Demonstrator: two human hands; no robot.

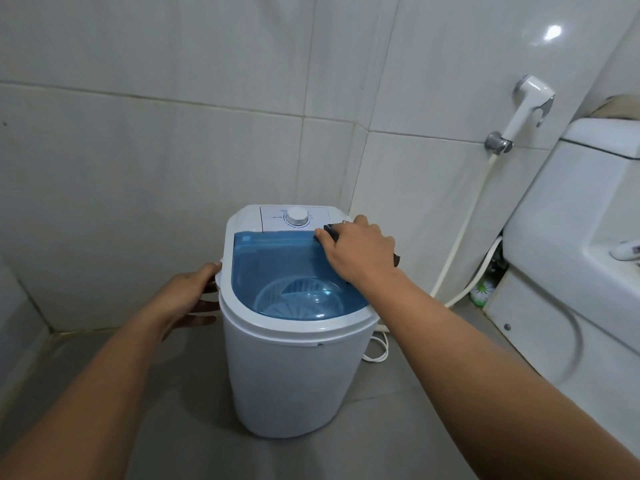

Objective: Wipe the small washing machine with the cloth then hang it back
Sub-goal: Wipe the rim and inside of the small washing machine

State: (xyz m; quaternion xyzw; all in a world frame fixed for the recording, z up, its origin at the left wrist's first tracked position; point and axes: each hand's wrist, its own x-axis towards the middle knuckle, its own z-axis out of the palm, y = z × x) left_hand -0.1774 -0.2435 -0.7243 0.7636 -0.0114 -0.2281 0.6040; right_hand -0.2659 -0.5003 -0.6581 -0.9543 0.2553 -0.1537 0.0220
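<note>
A small white washing machine stands on the grey floor, with a clear blue lid and a white dial on its back panel. My right hand lies on the back right corner of the lid and holds a dark cloth against it; most of the cloth is hidden under the hand. My left hand grips the machine's left side handle, thumb on the rim, fingers curled under it.
White tiled walls meet in a corner behind the machine. A white toilet stands at the right, with a bidet sprayer and hose on the wall. A white cord loops on the floor by the machine's right side.
</note>
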